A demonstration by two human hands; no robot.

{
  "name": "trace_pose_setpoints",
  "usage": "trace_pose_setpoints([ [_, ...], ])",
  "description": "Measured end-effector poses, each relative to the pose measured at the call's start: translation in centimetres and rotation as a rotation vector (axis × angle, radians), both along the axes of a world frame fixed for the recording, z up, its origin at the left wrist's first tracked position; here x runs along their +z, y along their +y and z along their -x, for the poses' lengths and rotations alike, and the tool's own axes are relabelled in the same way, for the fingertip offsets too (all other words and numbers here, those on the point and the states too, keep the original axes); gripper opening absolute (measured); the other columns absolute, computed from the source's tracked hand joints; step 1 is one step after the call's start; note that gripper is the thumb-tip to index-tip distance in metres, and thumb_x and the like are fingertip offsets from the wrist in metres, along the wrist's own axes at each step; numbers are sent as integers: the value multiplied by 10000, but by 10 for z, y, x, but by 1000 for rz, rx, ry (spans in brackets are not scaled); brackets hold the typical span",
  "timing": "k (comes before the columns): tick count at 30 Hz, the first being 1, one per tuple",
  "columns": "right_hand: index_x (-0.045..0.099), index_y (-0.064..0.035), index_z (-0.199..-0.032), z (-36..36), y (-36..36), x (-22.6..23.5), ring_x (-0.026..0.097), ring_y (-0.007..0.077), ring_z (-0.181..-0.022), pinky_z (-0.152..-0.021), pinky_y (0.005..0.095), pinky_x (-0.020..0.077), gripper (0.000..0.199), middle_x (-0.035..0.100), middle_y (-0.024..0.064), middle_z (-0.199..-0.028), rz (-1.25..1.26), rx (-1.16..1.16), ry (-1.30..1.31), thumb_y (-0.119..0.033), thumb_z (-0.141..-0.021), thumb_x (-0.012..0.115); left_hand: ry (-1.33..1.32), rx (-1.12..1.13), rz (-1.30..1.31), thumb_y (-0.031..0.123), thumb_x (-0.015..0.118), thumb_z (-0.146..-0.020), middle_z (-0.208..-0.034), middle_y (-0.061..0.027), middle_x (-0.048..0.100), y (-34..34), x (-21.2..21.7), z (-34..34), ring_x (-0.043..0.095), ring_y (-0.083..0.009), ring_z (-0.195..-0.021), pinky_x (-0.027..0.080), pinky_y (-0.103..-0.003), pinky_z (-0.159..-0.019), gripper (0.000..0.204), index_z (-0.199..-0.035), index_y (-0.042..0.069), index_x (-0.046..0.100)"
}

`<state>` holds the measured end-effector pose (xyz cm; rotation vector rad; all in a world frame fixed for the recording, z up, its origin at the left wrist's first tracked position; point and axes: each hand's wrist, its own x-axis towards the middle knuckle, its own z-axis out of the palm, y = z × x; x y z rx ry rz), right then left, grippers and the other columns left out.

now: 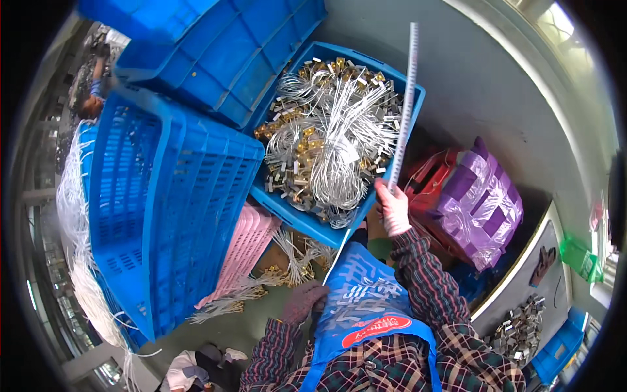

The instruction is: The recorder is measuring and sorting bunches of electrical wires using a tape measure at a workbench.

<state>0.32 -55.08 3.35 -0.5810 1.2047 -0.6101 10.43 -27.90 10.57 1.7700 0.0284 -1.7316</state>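
My right hand, in a pale pinkish glove, pinches the lower end of a long white strip with fine marks along it, like a measuring tape. The strip stands up along the right rim of a blue crate. Heaped inside the crate are small brass-coloured and metal parts with bundles of white wires. My left hand, in a dark reddish glove, rests low beside my blue apron; its fingers are mostly hidden. Between that hand and the crate runs a thin white strip.
Blue crates stack at the upper left, with a slotted blue crate and pink basket below. Wire bundles lie there. A purple-taped bundle stands right. Metal parts lie on a board. Another person is below.
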Motion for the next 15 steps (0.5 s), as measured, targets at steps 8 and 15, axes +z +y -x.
trace_pose_setpoints([
  [8, 615, -67, -931, -61, -39, -32, 392, 58, -400, -340, 221, 305, 243, 456, -48, -558, -54, 73, 58, -254, -794, 687, 26, -12, -96, 224, 603, -827, -630, -41, 535, -51, 8, -48, 489, -118, -554, 393, -254, -521, 229, -737, 14, 579],
  [15, 582, -50, -890, -64, -61, -31, 402, 68, -388, -343, 220, 337, 184, 474, -24, -553, -86, 108, 100, -204, -821, 654, 90, -4, -153, 217, 623, -819, -714, -42, 585, -64, 5, -64, 534, -115, -607, 431, -235, -570, 230, -843, -11, 634],
])
